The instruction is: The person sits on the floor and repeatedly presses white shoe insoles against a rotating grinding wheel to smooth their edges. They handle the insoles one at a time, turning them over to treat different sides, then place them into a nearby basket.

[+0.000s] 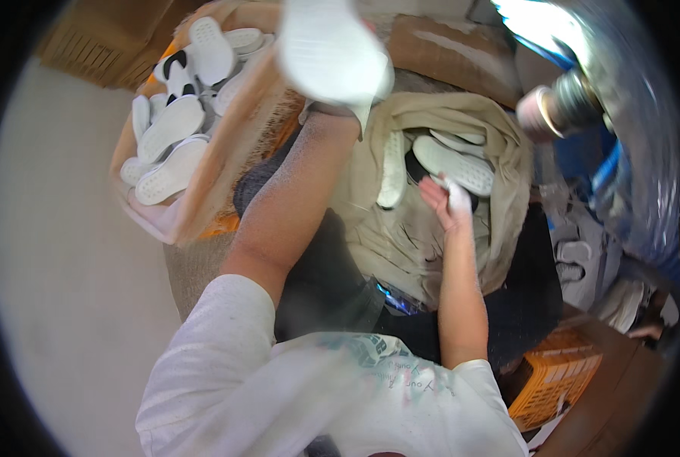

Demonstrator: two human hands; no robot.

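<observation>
White shoe sole (332,49), blurred at the top centre, hid the left hand (326,107), so its grip could not be told. Right hand (448,204) was clamped on a small white piece (459,198) over the beige sack (401,228) of soles, centre right.

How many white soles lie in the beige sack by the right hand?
3 visible in the beige sack: one upright at left, one long across, one behind. More may be hidden under cloth.
</observation>
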